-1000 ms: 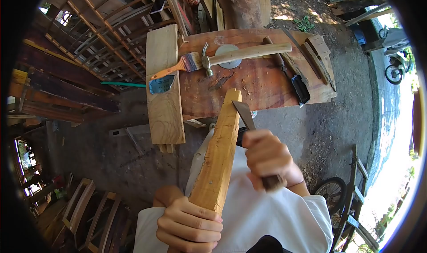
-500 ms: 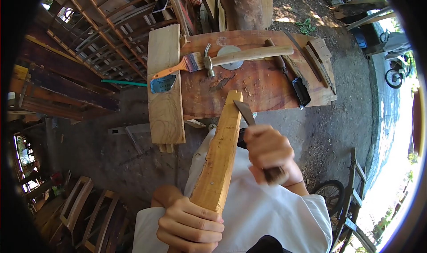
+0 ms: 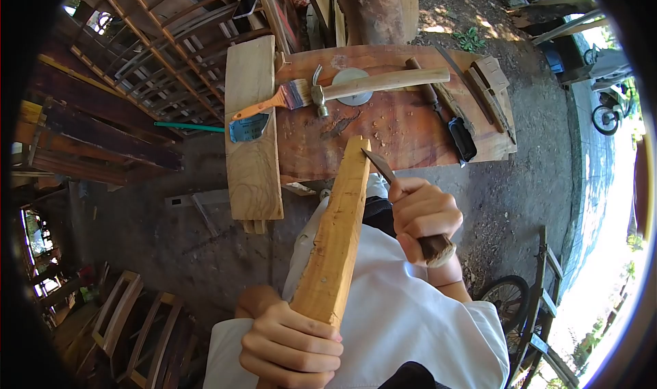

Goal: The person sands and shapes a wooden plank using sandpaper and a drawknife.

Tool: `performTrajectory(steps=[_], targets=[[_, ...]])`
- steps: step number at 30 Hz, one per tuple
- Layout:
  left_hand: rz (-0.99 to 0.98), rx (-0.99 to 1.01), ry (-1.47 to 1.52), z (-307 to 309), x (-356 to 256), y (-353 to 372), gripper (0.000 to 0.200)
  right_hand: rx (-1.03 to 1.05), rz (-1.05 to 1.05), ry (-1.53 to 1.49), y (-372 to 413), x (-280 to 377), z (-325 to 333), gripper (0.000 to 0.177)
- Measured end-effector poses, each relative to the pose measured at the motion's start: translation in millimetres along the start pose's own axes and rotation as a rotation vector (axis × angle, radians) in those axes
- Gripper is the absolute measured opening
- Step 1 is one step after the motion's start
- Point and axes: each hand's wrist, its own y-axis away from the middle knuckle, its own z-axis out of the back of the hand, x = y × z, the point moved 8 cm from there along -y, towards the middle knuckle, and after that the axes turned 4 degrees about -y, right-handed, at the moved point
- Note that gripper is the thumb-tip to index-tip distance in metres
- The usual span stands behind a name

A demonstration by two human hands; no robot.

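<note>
My left hand [image 3: 293, 344] is wrapped round the lower end of a long yellowish piece of wood [image 3: 332, 242], which slants up and away to the edge of the workbench. In my right hand [image 3: 426, 218] is a chisel [image 3: 380, 165], gripped by its wooden handle, the end of which sticks out below the fist. Its flat metal blade points up and left, with the edge right at the wood's right side near the far end. On the bench beyond lie a claw hammer [image 3: 383, 84] and an orange-handled paintbrush [image 3: 270, 102].
The reddish wooden bench [image 3: 404, 139] carries a round pale disc [image 3: 352, 86], wood chips, a black tool [image 3: 461, 139], a long saw-like blade [image 3: 455, 67] and a wooden block [image 3: 489, 74]. A plank [image 3: 254, 177] with a blue packet [image 3: 249, 128] lies at its left. Wooden frames stand at left.
My right hand has shifted slightly right and down with the chisel, its blade now more edge-on to the wood. The left hand and the wood have barely moved.
</note>
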Motion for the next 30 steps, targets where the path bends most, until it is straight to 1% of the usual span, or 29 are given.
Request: performTrajectory(steps=[3, 5, 7, 9, 10, 11, 13, 15, 17, 18, 19, 21, 22, 26, 29, 30], targets=[[0.015, 0.020, -0.002, 0.2, 0.1, -1.5, 0.018, 0.030, 0.002, -0.022, 1.0, 9.1, -9.1, 0.024], [0.025, 0.020, 0.000, -0.4, -0.4, -0.6, 0.018, 0.151, 0.035, 0.048, 7.1, 8.2, -20.5, 0.027], [0.031, -0.020, -0.032, -0.7, -1.4, 1.7, 0.017, 0.121, 0.073, 0.054, 11.5, -11.2, -16.5, 0.025], [0.035, 0.009, -0.020, -3.4, -2.0, 2.2, 0.017, 0.120, 0.013, 0.153, 13.6, -27.5, -11.9, 0.024], [0.042, 0.036, -0.011, -4.2, -1.6, 2.0, 0.016, 0.083, 0.034, 0.138, 14.9, -23.0, -9.7, 0.024], [0.038, 0.035, -0.016, -0.9, -0.3, 1.5, 0.016, 0.087, 0.038, 0.135, 13.1, -13.4, -12.0, 0.024], [-0.023, 0.095, 0.001, 0.7, -2.3, 1.9, 0.019, 0.157, 0.032, 0.021, 9.3, 7.8, -22.0, 0.024], [0.000, 0.070, 0.019, 0.6, -2.2, 2.3, 0.020, 0.166, 0.060, 0.037, 12.5, -3.1, -22.1, 0.026], [0.024, 0.049, 0.041, -0.6, -3.1, 2.3, 0.022, 0.090, 0.049, 0.195, 12.5, -30.0, -12.2, 0.029], [0.039, 0.053, 0.031, -2.2, -3.1, 1.9, 0.024, 0.050, 0.060, 0.186, 11.7, -30.0, -10.1, 0.029], [0.054, 0.055, 0.017, -3.2, -2.7, 1.7, 0.026, 0.052, 0.063, 0.183, 11.5, -23.9, -10.4, 0.029], [0.045, 0.051, 0.015, -2.2, -2.9, 2.9, 0.026, 0.061, 0.077, 0.032, 6.8, -1.2, -13.5, 0.027], [0.036, 0.045, 0.020, -1.5, -3.1, 3.5, 0.027, 0.148, 0.105, 0.011, 10.1, 3.3, -19.2, 0.026], [0.035, 0.038, 0.022, -3.0, -3.1, 2.2, 0.027, 0.084, 0.093, 0.115, 15.0, -35.4, -11.9, 0.025], [0.026, 0.058, 0.032, -3.2, -2.3, 0.4, 0.023, 0.057, 0.087, 0.069, 5.3, -17.8, -8.8, 0.024], [0.018, 0.057, 0.029, -2.5, -2.8, 2.0, 0.022, 0.100, 0.081, 0.013, 4.6, -6.6, -11.5, 0.023]])
